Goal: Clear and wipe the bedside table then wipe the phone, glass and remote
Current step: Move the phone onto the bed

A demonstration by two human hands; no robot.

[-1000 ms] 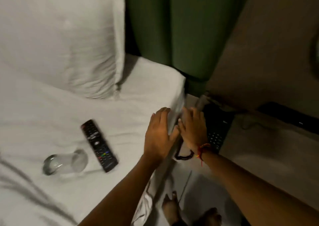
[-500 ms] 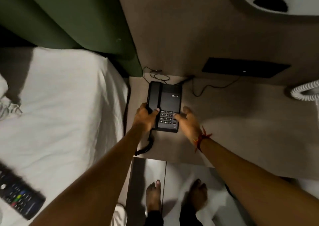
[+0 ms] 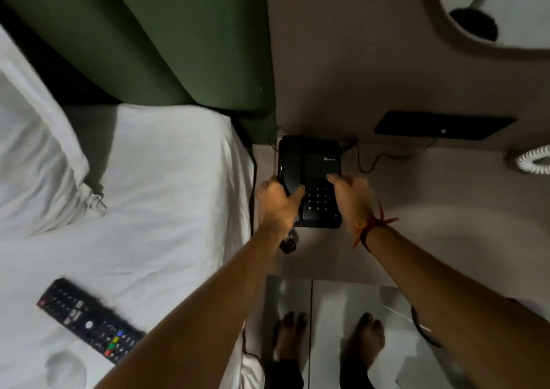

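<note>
Against the back wall of the tabletop (image 3: 446, 210), at its bed-side corner, sits the black phone (image 3: 309, 162), with both hands on its near half. The left hand (image 3: 276, 204) wraps the handset side: its thumb lies across the top of the handset next to the keypad, while its fingers (image 3: 268, 180) curl round the outer left edge, so it looks closed on the phone. The right hand (image 3: 349, 195) rests over the right edge of the keypad, fingertips reaching toward the blank panel above the keys; whether it grips or merely presses I cannot tell, as the palm hides the edge.

Judging by the task, the step is handling the phone off or back onto the tabletop. To do it well, keep the thumb pinning the handset so it cannot slip from its cradle, keep the body level, and mind the coiled cord (image 3: 288, 244) dangling under the left wrist and the thin cable (image 3: 367, 162) running to the wall behind; both could snag or pull taut.

On the bed (image 3: 166, 186) lies the remote (image 3: 89, 320), well apart from both hands. A blurred shape just below it may be the glass.
</note>
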